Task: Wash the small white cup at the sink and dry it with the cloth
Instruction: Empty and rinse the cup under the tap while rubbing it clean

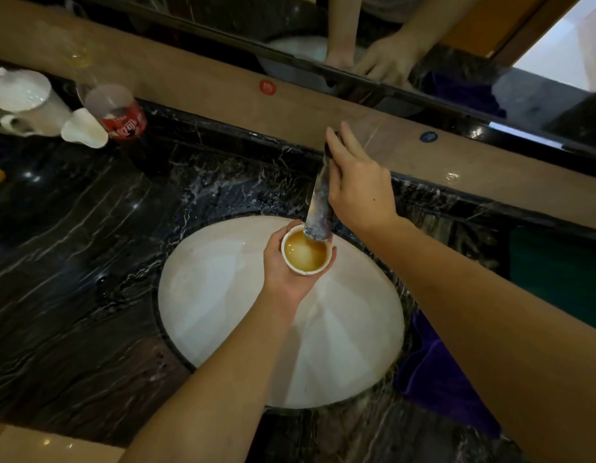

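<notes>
Cup held under the tap, nearly full

The cup [305,250] is gripped by the left hand [286,262]; the right hand [358,185] is wrapped around the tap [320,202]. Overflow onto fingers is likely if filling runs on.

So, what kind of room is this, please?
Probably a bathroom vanity, perhaps in a hotel: a round white basin set in a dark marble counter, a tap above it, and a wall mirror behind.

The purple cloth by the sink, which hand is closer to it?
Right, though neither touches the purple cloth. The right hand is up on the faucet, far beyond the cloth; the left hand holds the cup over the basin, slightly farther away.
</notes>
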